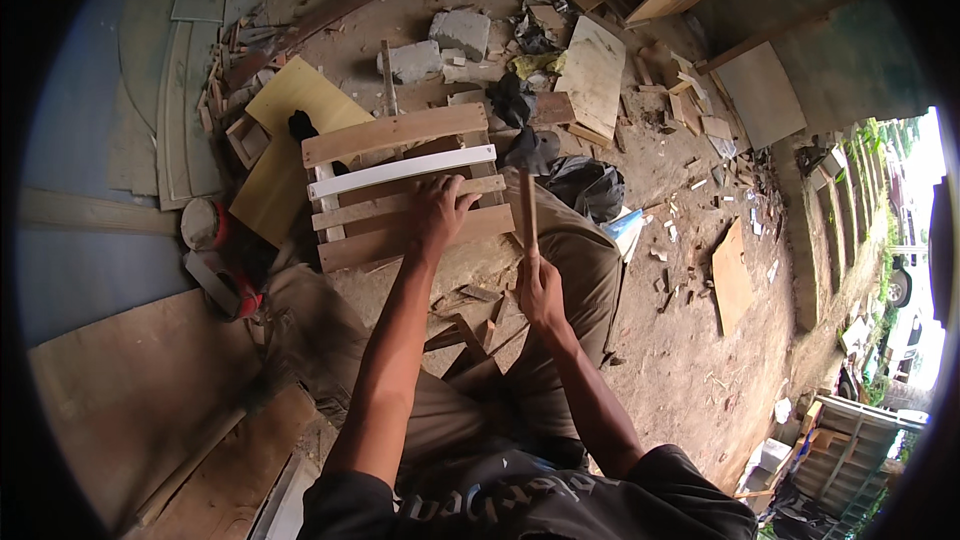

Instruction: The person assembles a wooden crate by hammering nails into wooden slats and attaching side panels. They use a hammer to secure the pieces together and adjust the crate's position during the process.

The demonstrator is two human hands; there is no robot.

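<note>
A small slatted wooden frame (345,212) lies in front of my knees, its brown slats and one white slat (400,172) fixed across side pieces. My left hand (438,208) is on the frame, fingers curled over a narrow brown slat (375,208) near its right end. Whether a nail sits between those fingers cannot be made out. To the right of the frame, my right hand (541,292) grips a hammer (530,215) by its wooden handle. The hammer points away from me, its dark head apart from the frame.
Yellowish boards (270,195) lie left of the frame, near a red and white object (235,285). Concrete blocks (460,33), black plastic (585,187) and a pale board (592,75) lie beyond. Wood scraps (480,325) litter the ground between my legs. A brown board (733,275) lies right.
</note>
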